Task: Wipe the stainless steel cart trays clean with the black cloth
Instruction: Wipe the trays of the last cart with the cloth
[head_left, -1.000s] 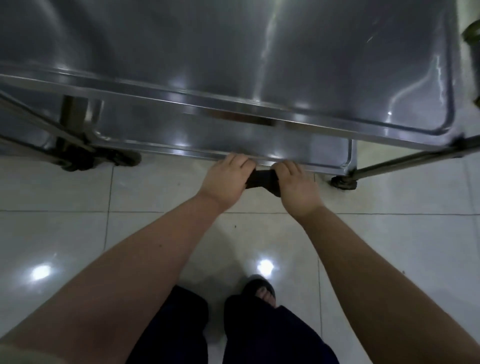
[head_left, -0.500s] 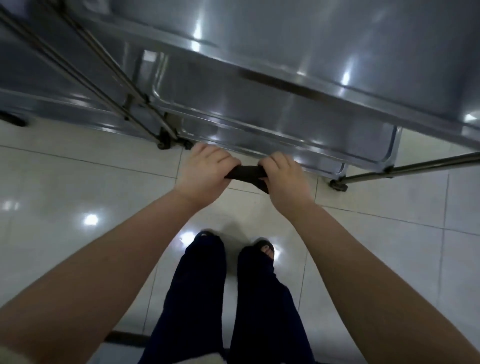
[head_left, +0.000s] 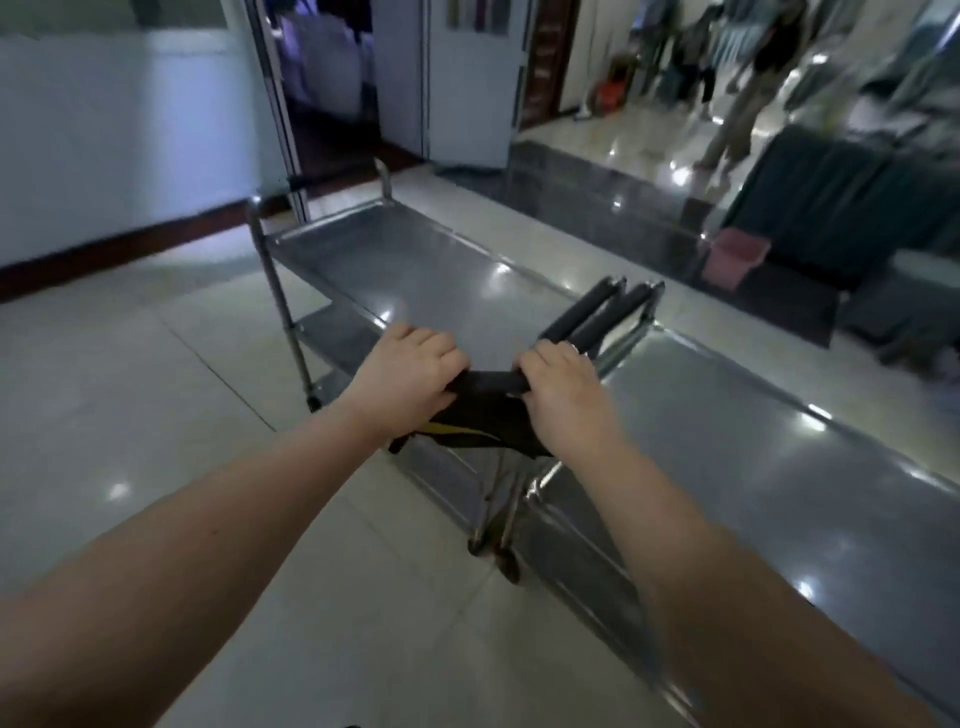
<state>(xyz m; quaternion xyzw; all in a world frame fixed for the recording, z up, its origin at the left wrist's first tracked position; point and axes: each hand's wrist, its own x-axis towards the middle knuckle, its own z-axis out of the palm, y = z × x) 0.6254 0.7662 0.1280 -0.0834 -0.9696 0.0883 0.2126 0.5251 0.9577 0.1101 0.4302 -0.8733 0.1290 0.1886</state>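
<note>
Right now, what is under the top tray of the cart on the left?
A lower tray shows under the top tray, by the cart's leg; another edge shows below it. The rest is covered by the top tray.

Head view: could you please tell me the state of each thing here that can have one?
left hand: gripping the left end of the black cloth.
right hand: gripping its right end.
black cloth: bunched, pulled taut between the hands, the rest hanging below.
far cart's top tray: bare, glossy, not being wiped.
near cart's top tray: bare, glossy, not being wiped.
pink bucket: upright on the floor.
</note>
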